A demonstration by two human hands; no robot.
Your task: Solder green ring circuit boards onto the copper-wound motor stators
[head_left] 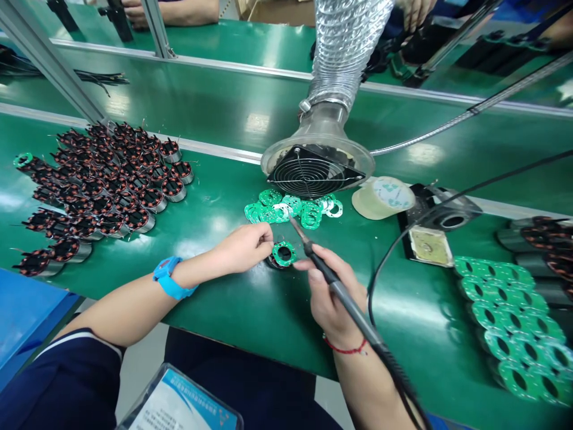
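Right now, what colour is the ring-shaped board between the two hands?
The ring-shaped board is green; the head view, the only one, shows it.

desk (233, 304): green, glossy, streaked with reflected light
left side: copper-wound cores (111, 179), crowded together, one at the far left topped in green
middle: loose green rings (268, 213) in an overlapping heap
nearer the front edge: single core (282, 263) with a green ring on top
right of the heap: pale roll (382, 200), black stand (418, 200) just beside it
right side: green-capped cores (505, 298) in close rows
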